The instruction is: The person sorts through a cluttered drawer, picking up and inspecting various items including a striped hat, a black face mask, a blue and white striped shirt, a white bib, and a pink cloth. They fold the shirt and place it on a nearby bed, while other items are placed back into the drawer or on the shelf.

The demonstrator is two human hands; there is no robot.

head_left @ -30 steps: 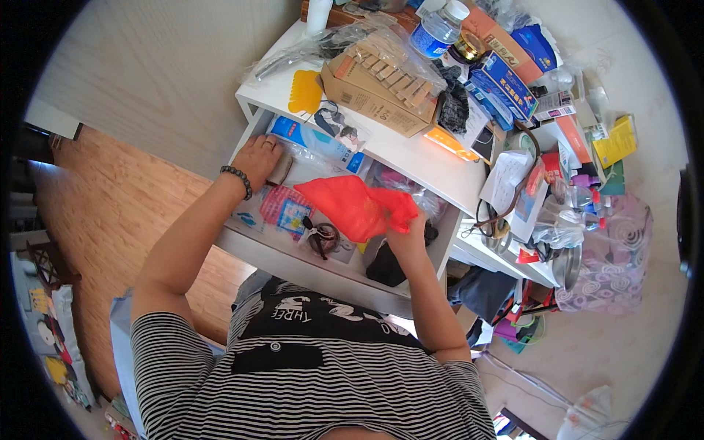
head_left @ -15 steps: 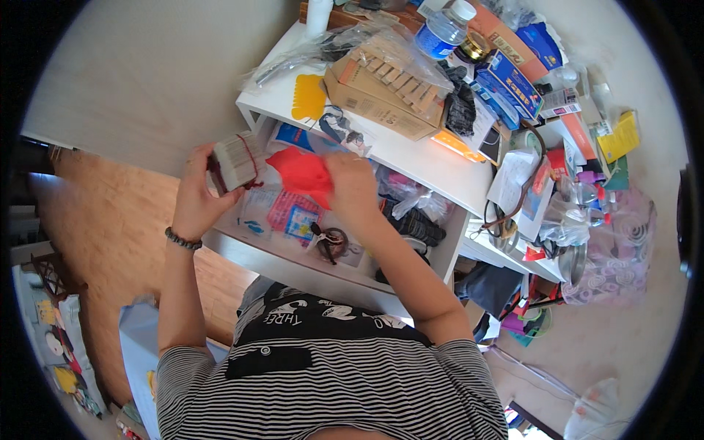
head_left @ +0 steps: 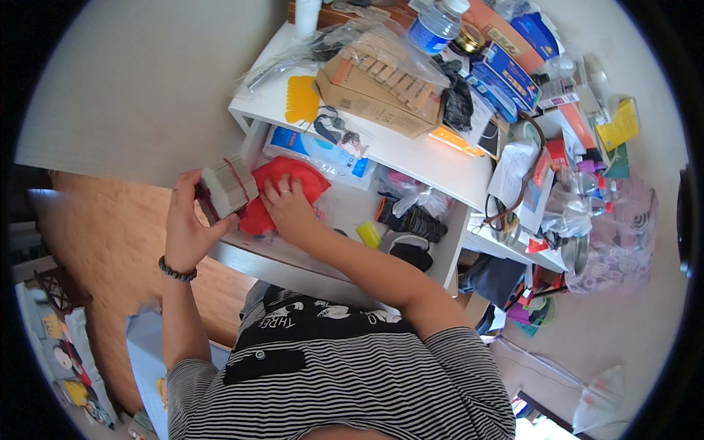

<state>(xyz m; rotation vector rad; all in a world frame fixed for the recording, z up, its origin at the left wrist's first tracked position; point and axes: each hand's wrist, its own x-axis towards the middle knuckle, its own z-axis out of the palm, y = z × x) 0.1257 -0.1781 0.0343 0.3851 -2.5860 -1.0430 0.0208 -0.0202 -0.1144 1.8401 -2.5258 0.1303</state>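
Observation:
My left hand [head_left: 187, 224] is closed round a thick block of pale paper or cards [head_left: 229, 185] tied with a thin red band, held at the drawer's left corner. My right hand [head_left: 293, 209] lies on a crumpled red cloth or bag [head_left: 308, 183] in the drawer's left part, its fingers stretched out and apart over it. Behind the red piece is a blue-and-white plastic package [head_left: 323, 155]. The pulled-out white drawer [head_left: 282, 264] also holds a small yellow object [head_left: 368, 235], a black-sleeved item [head_left: 414, 220] and a clear plastic bag [head_left: 422, 202].
On the white cabinet top [head_left: 400, 158] sit a cardboard box [head_left: 374, 103], a yellow scraper-like piece [head_left: 301, 100] and a water bottle [head_left: 438, 28]. Boxes, papers and bags crowd the right side. Wooden floor [head_left: 110, 242] lies at left.
My right hand has carried the red piece left and toward me, setting it low in the drawer's left part. More of the blue-and-white package shows. My left hand still holds the block.

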